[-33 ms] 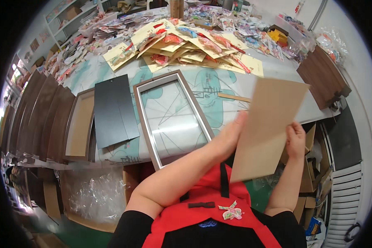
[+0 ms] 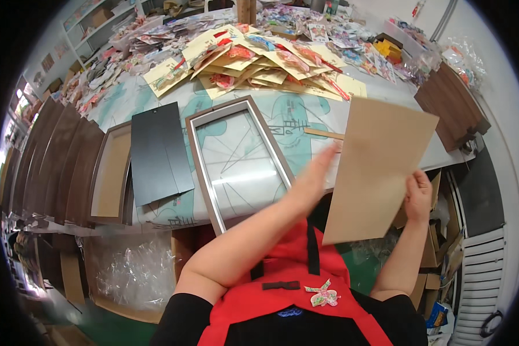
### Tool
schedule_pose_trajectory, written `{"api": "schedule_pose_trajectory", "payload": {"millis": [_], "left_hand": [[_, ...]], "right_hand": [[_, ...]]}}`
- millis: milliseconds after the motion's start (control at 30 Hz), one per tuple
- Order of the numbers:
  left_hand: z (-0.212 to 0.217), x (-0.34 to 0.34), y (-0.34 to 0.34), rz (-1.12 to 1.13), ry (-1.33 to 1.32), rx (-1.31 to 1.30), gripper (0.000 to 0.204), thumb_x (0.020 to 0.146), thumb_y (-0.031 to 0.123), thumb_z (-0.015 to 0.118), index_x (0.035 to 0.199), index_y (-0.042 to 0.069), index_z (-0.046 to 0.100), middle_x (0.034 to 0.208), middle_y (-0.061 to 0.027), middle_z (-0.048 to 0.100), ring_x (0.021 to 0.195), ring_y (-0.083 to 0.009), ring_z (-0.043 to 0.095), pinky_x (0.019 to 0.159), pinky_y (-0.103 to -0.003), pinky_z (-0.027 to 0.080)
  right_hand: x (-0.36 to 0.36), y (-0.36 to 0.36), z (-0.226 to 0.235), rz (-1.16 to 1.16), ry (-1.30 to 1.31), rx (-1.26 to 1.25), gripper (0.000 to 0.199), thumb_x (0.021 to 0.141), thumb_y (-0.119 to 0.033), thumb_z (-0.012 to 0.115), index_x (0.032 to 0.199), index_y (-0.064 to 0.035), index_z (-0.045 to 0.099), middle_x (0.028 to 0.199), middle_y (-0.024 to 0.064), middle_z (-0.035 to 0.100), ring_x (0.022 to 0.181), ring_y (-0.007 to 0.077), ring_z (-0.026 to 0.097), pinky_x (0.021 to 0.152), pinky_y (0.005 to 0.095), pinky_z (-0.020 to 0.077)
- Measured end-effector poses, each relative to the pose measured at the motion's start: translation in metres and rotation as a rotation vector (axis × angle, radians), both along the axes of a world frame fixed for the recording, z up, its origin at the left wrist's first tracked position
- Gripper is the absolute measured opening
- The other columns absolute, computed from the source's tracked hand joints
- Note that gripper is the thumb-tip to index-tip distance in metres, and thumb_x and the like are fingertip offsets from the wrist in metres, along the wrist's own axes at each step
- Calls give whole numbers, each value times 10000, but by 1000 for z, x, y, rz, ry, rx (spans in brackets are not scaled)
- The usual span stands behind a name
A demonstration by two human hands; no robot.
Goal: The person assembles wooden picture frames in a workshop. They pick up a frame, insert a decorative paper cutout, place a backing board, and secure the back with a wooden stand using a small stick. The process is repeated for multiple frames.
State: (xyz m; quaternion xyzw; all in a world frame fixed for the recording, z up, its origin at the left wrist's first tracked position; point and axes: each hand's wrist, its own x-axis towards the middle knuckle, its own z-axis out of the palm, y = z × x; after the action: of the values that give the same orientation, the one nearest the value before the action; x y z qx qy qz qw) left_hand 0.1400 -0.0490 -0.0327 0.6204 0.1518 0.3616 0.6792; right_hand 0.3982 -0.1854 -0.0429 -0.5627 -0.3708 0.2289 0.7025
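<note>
The right hand (image 2: 419,196) is gripping the lower right edge of a plain brown backing board (image 2: 378,170), thumb over its front face, and is holding it tilted up above the near edge of the bench (image 2: 127,101). The left hand (image 2: 316,176) is lying flat and blurred against the board's left edge, fingers stretched out rather than curled; whether it is actually pinching the board is hard to tell. Just left of the hands, a silver-and-brown picture frame (image 2: 239,158) with glass is lying flat on the bench, its near end hanging past the bench edge. Beside it a black rectangular panel (image 2: 158,153) is lying partly over another brown frame (image 2: 111,173) with a tan backing. Along the far left, dark brown frames (image 2: 46,161) are standing stacked on edge, bent by the lens. Behind the glass frame, a heap of yellow cards (image 2: 259,63) with red and multicoloured decorations is spreading over the bench, and smaller colourful packets (image 2: 340,34) beyond it are too small to make out. At the right, a stack of dark brown boards (image 2: 452,106) is sitting on the bench corner. Clear plastic wrapping (image 2: 127,274) is bunching under the bench. The board is hiding part of the bench and the left hand's fingertips.
</note>
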Motion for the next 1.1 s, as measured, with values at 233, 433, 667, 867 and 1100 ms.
{"api": "schedule_pose_trajectory", "payload": {"millis": [233,433,667,867,1100], "left_hand": [[-2,-106,21,492,-112,32,337,977,233,380,1213,14,480,1246,-110,505,1121,-215,503,932,-335,416],[-36,-192,25,895,-79,75,272,967,139,375,1173,-2,483,1176,-105,520,1009,-165,537,822,-280,463],[-75,-244,23,1052,-78,-28,232,963,107,380,1148,15,487,1124,-82,543,884,-132,576,749,-262,472],[-95,-252,20,1056,-63,-14,215,956,106,410,1130,18,501,1112,-71,551,855,-117,577,743,-257,464],[-126,-254,24,1098,80,55,196,936,49,427,1081,-39,524,1003,-87,593,845,-132,606,754,-251,487]], "right_hand": [[50,-36,2,-40,9,236,193,907,-60,551,1090,-65,614,747,-45,584,502,-2,375,423,144,285],[40,-35,15,-61,-76,182,206,911,-47,539,1102,-66,614,732,-44,567,485,-1,351,409,146,276],[-7,3,27,149,-12,280,199,903,-26,535,1083,-51,616,719,-44,561,492,1,354,420,152,267],[-69,55,29,409,6,243,174,891,-14,537,1044,-48,611,668,-27,534,501,41,373,452,192,301],[-156,104,23,644,154,75,144,906,-59,510,993,-1,608,676,-15,531,507,44,390,448,194,273]]}}
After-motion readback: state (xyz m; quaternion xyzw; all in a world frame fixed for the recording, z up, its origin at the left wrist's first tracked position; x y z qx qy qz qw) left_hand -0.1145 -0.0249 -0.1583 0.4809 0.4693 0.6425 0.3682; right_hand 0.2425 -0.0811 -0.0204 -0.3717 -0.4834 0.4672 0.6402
